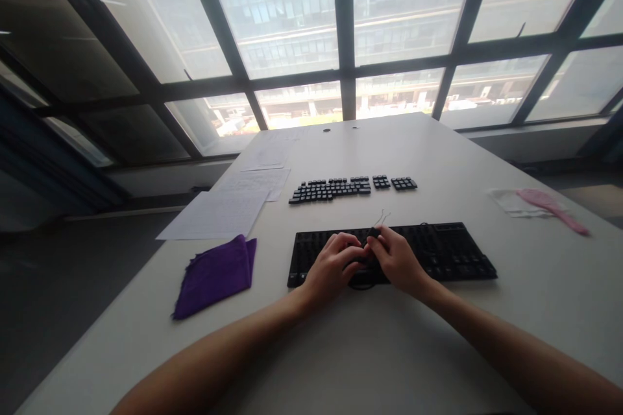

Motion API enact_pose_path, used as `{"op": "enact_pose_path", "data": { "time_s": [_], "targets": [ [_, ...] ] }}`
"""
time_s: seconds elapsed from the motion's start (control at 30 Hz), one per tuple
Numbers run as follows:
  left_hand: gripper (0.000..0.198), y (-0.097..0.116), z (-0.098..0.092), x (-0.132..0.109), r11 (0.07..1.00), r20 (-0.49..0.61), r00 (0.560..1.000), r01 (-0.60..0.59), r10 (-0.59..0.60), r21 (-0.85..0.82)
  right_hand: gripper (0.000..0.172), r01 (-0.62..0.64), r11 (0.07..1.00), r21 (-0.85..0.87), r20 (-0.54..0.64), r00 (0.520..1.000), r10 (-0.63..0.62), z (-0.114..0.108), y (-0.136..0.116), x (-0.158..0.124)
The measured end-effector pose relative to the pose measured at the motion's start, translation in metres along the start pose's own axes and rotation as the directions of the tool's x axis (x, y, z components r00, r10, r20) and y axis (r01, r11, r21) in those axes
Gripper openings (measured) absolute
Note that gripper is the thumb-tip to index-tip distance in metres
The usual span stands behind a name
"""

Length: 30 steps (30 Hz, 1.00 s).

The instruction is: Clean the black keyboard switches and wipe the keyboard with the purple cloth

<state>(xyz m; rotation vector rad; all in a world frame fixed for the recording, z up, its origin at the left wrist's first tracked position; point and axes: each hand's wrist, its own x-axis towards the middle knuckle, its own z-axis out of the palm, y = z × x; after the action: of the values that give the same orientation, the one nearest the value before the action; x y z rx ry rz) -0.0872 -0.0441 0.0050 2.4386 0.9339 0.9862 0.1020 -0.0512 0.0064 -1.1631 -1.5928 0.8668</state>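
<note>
A black keyboard (452, 249) lies across the table in front of me, with both my hands above its middle. In my right hand (396, 258), the thumb and fingers pinch a small dark piece with two thin wires sticking up, which looks like a wire keycap puller (383, 216). My left hand (333, 264) has curled fingers that meet the right fingertips. Whatever it holds there is hidden. Behind the keyboard, loose black keycaps (335, 189) stand in rows, with smaller blocks of keycaps (403, 183) to their right.
A folded purple cloth (217, 277) lies left of the keyboard on the white table (311, 350). Sheets of paper (214, 214) spread along the left edge. At right is a pink item (549, 206) on a white cloth (511, 203). Large windows (287, 6) rise beyond the table.
</note>
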Motion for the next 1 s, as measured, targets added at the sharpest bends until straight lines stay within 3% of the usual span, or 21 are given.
{"op": "enact_pose_path", "data": {
  "time_s": [0.13,0.23,0.43,0.6,0.77,1.0],
  "targets": [
    [0.011,0.004,-0.011,0.007,0.998,-0.034,0.999,0.015,-0.017,-0.064,0.015,-0.033,0.994,0.106,-0.023,0.999,0.035,-0.001,0.000,0.003],
    [0.012,-0.004,-0.025,0.019,0.993,-0.086,0.991,0.101,-0.105,-0.054,0.016,-0.025,0.992,0.124,-0.040,0.999,0.030,0.000,0.003,0.004],
    [0.014,-0.065,-0.041,0.055,0.946,-0.087,0.943,0.324,-0.322,0.009,0.015,-0.026,0.995,0.094,-0.019,0.999,0.027,0.002,0.007,0.004],
    [0.010,-0.107,-0.031,0.092,0.906,-0.010,0.959,0.270,-0.282,0.326,0.015,-0.018,0.997,0.078,-0.024,1.000,0.019,0.001,0.005,0.004],
    [0.004,-0.124,-0.020,0.113,0.897,0.018,0.975,0.196,-0.221,0.395,0.013,-0.020,0.997,0.076,-0.025,0.999,0.022,-0.001,0.005,0.005],
    [0.006,-0.141,-0.021,0.121,0.841,-0.021,0.987,0.146,-0.158,0.521,0.011,-0.015,0.998,0.062,-0.007,1.000,0.015,-0.002,0.006,0.004]
  ]
}}
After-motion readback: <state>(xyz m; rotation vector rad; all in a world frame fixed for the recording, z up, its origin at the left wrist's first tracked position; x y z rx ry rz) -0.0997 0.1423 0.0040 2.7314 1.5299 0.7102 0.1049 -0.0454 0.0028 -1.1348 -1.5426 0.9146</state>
